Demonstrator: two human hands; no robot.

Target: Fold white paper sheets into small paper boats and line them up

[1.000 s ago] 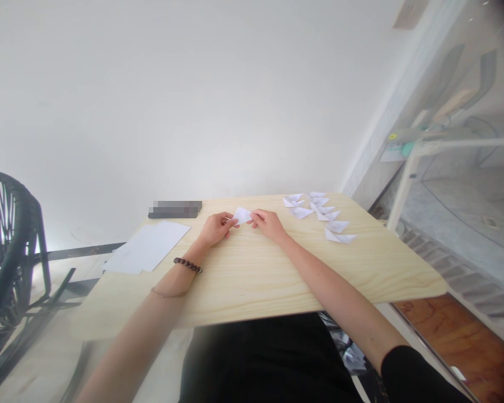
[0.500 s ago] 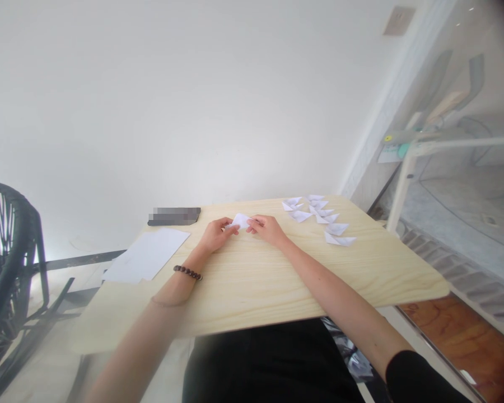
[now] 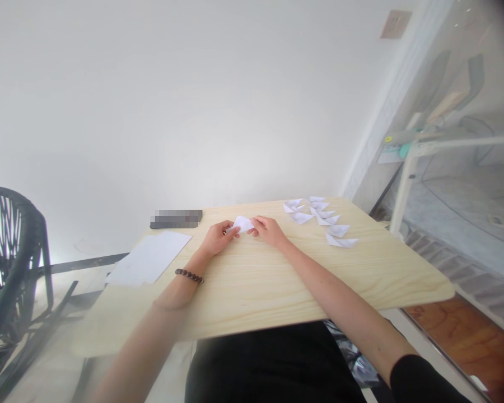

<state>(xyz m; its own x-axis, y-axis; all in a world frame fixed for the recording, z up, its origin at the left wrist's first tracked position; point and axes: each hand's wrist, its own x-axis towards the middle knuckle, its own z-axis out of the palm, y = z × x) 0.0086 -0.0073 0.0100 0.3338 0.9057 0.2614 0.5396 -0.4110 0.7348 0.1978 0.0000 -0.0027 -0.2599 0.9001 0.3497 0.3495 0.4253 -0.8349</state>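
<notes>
A small folded piece of white paper (image 3: 243, 223) is held between my two hands, just above the far part of the table. My left hand (image 3: 219, 237) pinches its left side between thumb and fingers; a dark beaded bracelet circles that wrist. On the other side, my right hand (image 3: 269, 230) grips the right corner with its fingertips. The fingers partly cover the paper's ends. Several folded paper boats (image 3: 319, 212) stand in a loose group to the right of my right hand.
White paper sheets (image 3: 149, 258) lie at the table's left edge, with a dark pixelated object (image 3: 176, 219) behind them. The light wooden table (image 3: 252, 291) meets a white wall. A dark woven chair (image 3: 14, 263) is at left, a white metal frame (image 3: 403, 184) at right.
The view has shifted slightly. My right hand's fingers have moved a little along the paper's right side, and more of the paper shows between the hands.
</notes>
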